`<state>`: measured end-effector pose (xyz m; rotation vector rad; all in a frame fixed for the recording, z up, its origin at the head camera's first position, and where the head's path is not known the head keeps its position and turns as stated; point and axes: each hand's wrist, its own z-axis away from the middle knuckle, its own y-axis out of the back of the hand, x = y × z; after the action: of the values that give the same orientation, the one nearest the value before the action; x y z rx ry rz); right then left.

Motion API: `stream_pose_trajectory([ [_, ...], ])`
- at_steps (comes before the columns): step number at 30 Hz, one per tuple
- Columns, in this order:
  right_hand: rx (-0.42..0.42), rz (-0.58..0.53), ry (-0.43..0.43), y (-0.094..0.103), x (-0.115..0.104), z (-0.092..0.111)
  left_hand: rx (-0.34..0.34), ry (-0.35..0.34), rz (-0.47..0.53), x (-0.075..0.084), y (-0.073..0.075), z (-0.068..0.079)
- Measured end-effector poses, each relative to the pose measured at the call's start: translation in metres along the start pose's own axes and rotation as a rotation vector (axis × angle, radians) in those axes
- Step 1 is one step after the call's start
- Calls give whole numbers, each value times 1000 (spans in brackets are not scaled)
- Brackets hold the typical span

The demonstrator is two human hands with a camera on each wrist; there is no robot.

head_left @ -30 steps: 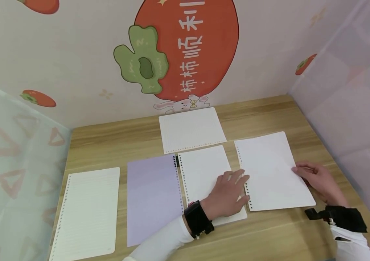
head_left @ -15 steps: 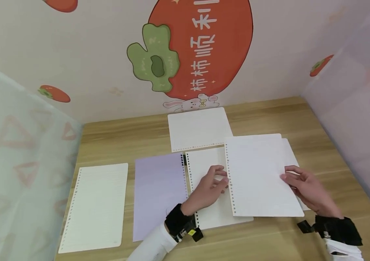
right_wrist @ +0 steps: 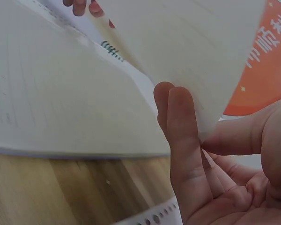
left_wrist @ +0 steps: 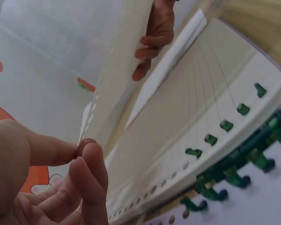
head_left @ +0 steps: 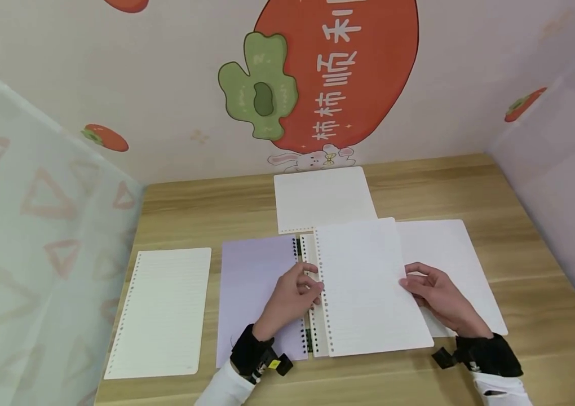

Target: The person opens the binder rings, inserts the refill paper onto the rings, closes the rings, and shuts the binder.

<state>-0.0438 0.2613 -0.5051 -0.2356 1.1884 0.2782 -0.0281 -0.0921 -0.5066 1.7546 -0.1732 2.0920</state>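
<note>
A loose-leaf sheet (head_left: 363, 293) with a row of holes down its left edge is held up between both hands. My left hand (head_left: 290, 299) pinches that holed edge between thumb and finger. At the opposite edge, my right hand (head_left: 439, 301) pinches the sheet. Below lies an open ring binder, its lilac cover (head_left: 254, 293) to the left and white pages (left_wrist: 178, 103) under the held sheet. Green binder rings (left_wrist: 226, 125) stand along the spine in the left wrist view, some through page holes. The sheet hides most of the pages in the head view.
A lined sheet (head_left: 166, 310) lies at the left of the wooden table (head_left: 206, 197). Another sheet (head_left: 323, 197) lies crosswise at the back, by the printed wall (head_left: 176, 67). White paper (head_left: 455, 265) lies at the right, partly behind the held sheet.
The right hand has lifted the sheet off the paper at the right and carried it left over the binder pages. The left hand has moved left with the sheet's holed edge.
</note>
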Motion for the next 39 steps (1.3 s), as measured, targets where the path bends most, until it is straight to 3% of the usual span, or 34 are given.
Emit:
stream_pose_trajectory([
  [9, -44, -13, -37, -21, 7, -13, 71, 0, -116, -20, 13, 8],
  [23, -44, -6, -81, -27, 8, -17, 116, -29, -222, -19, 20, 9],
  [34, -18, 36, -93, -26, 5, -15, 103, -44, -328, -19, 19, 11],
  [39, -21, 35, -92, -27, 4, -15, 178, -70, -506, -13, 19, 8],
])
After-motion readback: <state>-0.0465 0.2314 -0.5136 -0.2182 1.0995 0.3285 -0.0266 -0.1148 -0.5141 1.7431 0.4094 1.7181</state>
